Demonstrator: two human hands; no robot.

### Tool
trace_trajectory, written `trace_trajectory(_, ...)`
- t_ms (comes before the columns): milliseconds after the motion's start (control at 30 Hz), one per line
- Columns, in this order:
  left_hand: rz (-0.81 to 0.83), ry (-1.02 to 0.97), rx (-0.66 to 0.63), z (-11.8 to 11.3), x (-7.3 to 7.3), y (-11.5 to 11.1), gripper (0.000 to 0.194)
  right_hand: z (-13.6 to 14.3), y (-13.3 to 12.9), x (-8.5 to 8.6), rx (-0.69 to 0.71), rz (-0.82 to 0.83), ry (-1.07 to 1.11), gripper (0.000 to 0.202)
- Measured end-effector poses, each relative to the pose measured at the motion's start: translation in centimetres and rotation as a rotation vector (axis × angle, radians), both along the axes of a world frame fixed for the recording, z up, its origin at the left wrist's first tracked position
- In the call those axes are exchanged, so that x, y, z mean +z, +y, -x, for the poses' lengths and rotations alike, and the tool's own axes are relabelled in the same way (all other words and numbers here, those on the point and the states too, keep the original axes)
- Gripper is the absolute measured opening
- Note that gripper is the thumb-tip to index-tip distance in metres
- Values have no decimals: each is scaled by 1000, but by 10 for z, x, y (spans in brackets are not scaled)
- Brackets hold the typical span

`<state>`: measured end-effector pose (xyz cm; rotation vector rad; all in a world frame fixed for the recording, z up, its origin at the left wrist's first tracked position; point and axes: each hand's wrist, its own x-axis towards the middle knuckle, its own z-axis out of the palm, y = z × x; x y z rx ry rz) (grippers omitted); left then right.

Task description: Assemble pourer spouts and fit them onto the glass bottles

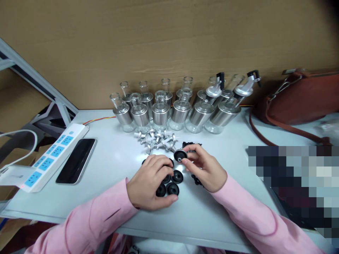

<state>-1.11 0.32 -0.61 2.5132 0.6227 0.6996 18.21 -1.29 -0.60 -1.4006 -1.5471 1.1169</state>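
Holding one black cap (pixel 180 155), right hand (pixel 205 171); four caps (pixel 169 183) under left hand (pixel 150 181)

Phone (pixel 76 160), pwr strip (pixel 50 155), brown bag (pixel 302 97)

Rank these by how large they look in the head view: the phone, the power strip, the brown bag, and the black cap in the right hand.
1. Brown bag, partly cut off
2. Power strip
3. Phone
4. Black cap held by right hand
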Motion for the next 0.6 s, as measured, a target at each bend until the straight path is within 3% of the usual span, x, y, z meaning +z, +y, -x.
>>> trace_trajectory(133, -34, 57, 69, -1, -2, 0, 43, 3, -2, -2, 110, 59, 102, 22)
trace_trajectory(367, -27, 110, 130, -2, 1, -1, 23, 4, -4, -2, 172, 82, 100, 20)
trace_trajectory(600, -9, -86, 151, -1, -2, 2, 20, 3, -7, 4, 129, -155, 13, 21)
